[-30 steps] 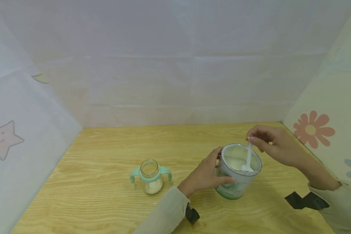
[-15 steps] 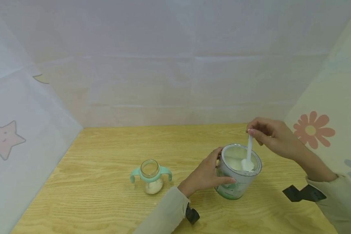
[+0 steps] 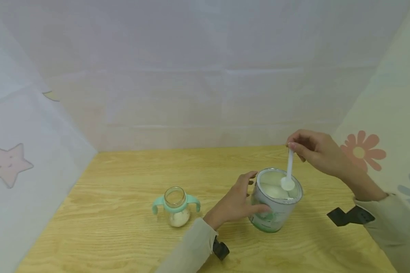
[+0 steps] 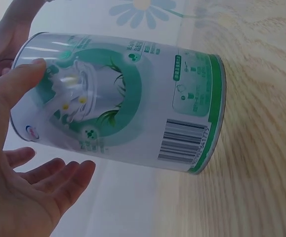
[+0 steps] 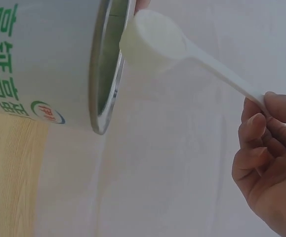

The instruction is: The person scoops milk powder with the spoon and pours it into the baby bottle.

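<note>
A white scoop (image 3: 288, 184) is being held over an open can (image 3: 283, 215), its handle (image 3: 289, 163) being pinched by the right hand (image 3: 322, 153), while the left hand (image 3: 233, 203) is being held spread at the can's side and a green-handled bottle (image 3: 179, 218) is being supported by the surface (image 3: 106, 216).

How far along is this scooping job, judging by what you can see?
Done: the can is open, and pale contents already lie in the bottle. In hand: the right hand pinches the scoop, which looks full, at the can's mouth; the left hand is at the can's side. Still to do: probably emptying the scoop into the bottle, which stands uncapped on the table.
</note>
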